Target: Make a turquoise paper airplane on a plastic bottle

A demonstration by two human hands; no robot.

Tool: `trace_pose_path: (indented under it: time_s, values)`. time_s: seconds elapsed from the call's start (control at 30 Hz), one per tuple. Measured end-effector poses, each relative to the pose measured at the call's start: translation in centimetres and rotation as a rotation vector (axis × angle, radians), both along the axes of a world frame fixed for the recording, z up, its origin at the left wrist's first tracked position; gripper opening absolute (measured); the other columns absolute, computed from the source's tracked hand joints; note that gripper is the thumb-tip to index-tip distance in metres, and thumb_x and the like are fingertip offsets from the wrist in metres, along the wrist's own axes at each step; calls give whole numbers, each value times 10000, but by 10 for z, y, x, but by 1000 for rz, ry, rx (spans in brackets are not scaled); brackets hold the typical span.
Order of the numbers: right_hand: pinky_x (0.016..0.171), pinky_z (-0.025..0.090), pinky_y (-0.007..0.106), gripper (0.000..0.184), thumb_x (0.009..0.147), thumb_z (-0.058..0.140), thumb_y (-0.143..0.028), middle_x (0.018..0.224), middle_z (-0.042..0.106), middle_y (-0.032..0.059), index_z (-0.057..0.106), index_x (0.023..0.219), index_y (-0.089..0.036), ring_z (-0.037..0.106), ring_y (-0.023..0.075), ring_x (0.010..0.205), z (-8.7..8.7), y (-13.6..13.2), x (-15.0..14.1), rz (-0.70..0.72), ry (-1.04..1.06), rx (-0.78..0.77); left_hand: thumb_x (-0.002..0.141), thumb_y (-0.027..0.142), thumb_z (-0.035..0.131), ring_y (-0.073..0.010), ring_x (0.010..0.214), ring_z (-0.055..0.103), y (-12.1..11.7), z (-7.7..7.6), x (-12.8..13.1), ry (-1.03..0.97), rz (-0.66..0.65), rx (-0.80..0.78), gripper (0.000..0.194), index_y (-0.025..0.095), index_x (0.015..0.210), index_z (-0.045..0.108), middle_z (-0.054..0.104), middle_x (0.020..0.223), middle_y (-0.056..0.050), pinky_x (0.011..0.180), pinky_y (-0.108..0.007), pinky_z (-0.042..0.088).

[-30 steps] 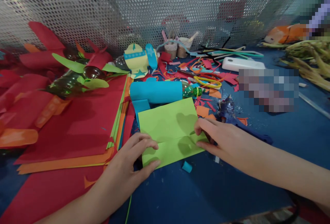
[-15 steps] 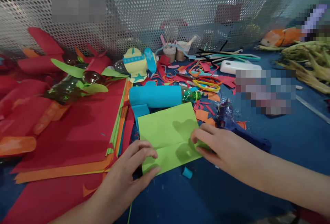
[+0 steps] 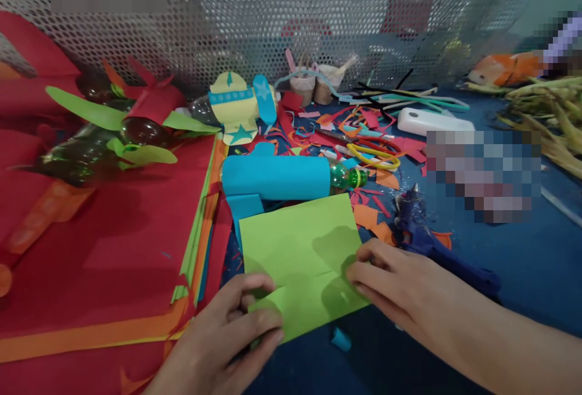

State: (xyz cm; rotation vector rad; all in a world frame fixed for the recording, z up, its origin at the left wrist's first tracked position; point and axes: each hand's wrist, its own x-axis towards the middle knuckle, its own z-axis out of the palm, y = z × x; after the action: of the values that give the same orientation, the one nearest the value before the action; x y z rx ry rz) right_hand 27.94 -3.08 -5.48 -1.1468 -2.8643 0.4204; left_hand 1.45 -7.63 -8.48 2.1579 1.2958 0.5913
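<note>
A sheet of light green paper (image 3: 300, 243) with a crease across its middle lies in front of me, slightly tilted. My left hand (image 3: 236, 322) grips its lower left edge, fingers curled over the sheet and thumb close by. At the right edge, my right hand (image 3: 391, 280) has its fingertips pressed together on the paper; its thumb is mostly hidden. Just beyond the sheet lies a green plastic bottle (image 3: 342, 175) wrapped in blue paper (image 3: 277, 175). Near my right hand rests a dark blue glue gun (image 3: 427, 243). A small rolled blue scrap (image 3: 341, 339) sits below the sheet.
Red paper sheets (image 3: 122, 243) are stacked on the left, with bottle planes (image 3: 145, 110) on top. A yellow paper-covered bottle plane (image 3: 234, 107) stands behind. Paper scraps, scissors (image 3: 375, 152), two cups (image 3: 313, 86) and a white device (image 3: 434, 121) lie near the perforated metal panel (image 3: 254, 19).
My left hand has closed more around the paper's left edge, and that side looks slightly lifted. My right hand stays at the right edge. The whole view has shifted a little.
</note>
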Motion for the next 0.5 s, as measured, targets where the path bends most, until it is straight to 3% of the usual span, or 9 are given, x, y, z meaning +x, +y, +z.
trace_pose_path:
  time_s: [0.1, 0.5]
  values:
    - [548, 490, 270, 256, 820, 440, -34, 866, 625, 71, 606, 903, -211, 600, 176, 663, 0, 1, 0, 16, -4, 34, 836, 121, 526, -85, 641, 574, 1, 1, 0, -12, -3, 4, 204, 270, 830, 665, 585, 1029, -34, 606, -175, 514]
    - [535, 455, 275, 193, 874, 454, -87, 891, 569, 74, 608, 943, -182, 571, 154, 613, -1, 1, 4, -42, 15, -81, 860, 108, 529, -82, 680, 570, -2, 0, 1, -22, 13, 66, 187, 254, 864, 646, 524, 1062, -28, 617, -196, 492]
